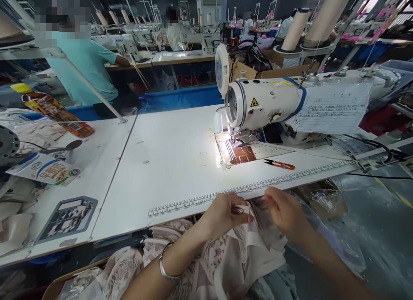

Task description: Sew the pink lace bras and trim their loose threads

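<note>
Head view: your left hand (222, 214) pinches a small label (241, 209) against pale lace fabric (206, 261) at the sewing table's (167, 162) near edge. Your right hand (284, 212), fingers curled loosely, touches the same fabric. You seem to be positioning; next calls for steady alignment.

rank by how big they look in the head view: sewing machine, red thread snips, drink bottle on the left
1. sewing machine
2. drink bottle
3. red thread snips
Apparent size only; each lies at a different distance from the camera.
</note>
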Demonstrator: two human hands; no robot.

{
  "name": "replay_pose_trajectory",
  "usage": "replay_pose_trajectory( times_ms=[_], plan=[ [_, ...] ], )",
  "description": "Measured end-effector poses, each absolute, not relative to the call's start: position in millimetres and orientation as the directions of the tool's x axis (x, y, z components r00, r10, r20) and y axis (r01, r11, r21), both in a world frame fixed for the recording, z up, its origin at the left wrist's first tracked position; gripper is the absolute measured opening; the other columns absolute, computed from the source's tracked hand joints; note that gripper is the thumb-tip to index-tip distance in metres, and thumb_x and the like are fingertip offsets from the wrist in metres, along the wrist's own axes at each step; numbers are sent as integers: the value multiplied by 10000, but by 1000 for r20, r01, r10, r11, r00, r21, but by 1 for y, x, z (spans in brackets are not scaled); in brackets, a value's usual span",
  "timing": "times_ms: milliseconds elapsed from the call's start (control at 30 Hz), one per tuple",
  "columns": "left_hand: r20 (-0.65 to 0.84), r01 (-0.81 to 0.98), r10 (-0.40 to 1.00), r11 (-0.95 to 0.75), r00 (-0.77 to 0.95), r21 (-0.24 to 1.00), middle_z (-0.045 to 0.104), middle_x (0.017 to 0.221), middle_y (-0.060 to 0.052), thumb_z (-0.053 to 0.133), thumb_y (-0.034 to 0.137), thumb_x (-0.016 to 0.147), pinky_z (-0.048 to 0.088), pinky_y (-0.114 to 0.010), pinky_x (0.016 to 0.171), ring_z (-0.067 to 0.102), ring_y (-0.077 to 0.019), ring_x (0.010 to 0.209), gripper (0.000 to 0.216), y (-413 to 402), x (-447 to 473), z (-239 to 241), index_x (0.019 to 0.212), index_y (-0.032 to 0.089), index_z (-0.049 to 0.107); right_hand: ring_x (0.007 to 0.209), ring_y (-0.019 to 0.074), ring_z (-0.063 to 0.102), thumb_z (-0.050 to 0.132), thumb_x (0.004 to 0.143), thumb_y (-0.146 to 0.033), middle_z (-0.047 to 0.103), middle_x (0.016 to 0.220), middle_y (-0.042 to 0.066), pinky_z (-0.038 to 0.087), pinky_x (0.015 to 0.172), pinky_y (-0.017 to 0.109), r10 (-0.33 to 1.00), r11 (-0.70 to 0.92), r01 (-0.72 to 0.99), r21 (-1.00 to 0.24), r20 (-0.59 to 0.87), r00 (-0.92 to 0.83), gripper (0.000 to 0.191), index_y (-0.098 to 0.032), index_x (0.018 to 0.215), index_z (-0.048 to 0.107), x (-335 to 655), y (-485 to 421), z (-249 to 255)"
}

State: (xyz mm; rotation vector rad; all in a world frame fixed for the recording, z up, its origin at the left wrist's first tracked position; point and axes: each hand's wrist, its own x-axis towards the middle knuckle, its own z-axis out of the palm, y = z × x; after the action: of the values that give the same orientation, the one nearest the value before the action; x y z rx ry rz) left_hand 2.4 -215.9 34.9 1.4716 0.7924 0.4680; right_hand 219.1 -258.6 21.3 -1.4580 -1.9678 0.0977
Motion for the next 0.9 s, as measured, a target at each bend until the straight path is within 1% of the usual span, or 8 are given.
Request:
replay_pose_trajectory(
  times_ms=[67,133,233,367,500,600,767,900],
  plan=[
    [-160,182,719,47,676,982,571,859,-33,742,300,775,400,-259,647,484,-121,685,211,-218,1,36,885,119,734,488,136,513,494,972,-237,532,644,-53,433,500,243,905,295,814,-501,419,-71,40,-253,936,503,221,-261,25],
    [-147,191,726,21,672,981,581,898,-37,708,264,807,387,-258,649,469,-110,676,217,-221,0,39,978,134,742,602,148,606,470,991,-224,595,757,-11,493,560,246,890,328,805,-494,447,-89,127,-241,1091,548,218,-266,30],
    [-190,151,713,119,675,981,553,840,-16,735,292,801,325,-241,573,397,-82,610,238,-223,0,45,968,121,733,671,125,623,388,987,-75,631,844,27,497,597,217,793,474,807,-352,569,-218,377,-241,1250,601,212,-275,36],
    [-224,35,697,274,681,961,451,655,39,786,451,764,214,-234,495,265,-56,526,401,-224,2,47,920,91,706,617,106,599,464,938,7,645,751,3,460,579,219,661,537,834,-127,677,-322,548,-250,1411,564,207,-286,39],
    [-211,32,712,257,670,966,395,599,51,719,532,817,182,-247,496,238,-62,518,477,-225,4,43,967,80,709,736,152,651,538,927,-8,710,841,45,499,725,286,627,522,852,36,661,-412,557,-205,1448,538,206,-290,38],
    [-216,23,712,270,668,962,384,585,52,709,547,826,179,-252,506,235,-67,524,482,-226,4,41,971,88,723,783,172,660,555,927,-21,733,876,53,499,786,320,633,508,854,112,624,-458,544,-175,1449,536,206,-288,39],
    [-214,-34,712,316,669,948,523,660,1,741,540,797,287,-248,557,374,-97,594,449,-224,5,42,927,111,752,757,187,638,525,935,-24,724,821,52,490,738,338,636,511,850,129,609,-475,487,-150,1402,584,205,-287,43],
    [-244,-28,724,342,645,939,611,721,-26,767,514,767,373,-256,615,485,-132,664,410,-224,5,42,897,125,760,756,196,651,507,932,-19,732,827,50,496,693,342,649,514,849,126,590,-480,509,-180,1410,579,205,-288,45]
  ],
)
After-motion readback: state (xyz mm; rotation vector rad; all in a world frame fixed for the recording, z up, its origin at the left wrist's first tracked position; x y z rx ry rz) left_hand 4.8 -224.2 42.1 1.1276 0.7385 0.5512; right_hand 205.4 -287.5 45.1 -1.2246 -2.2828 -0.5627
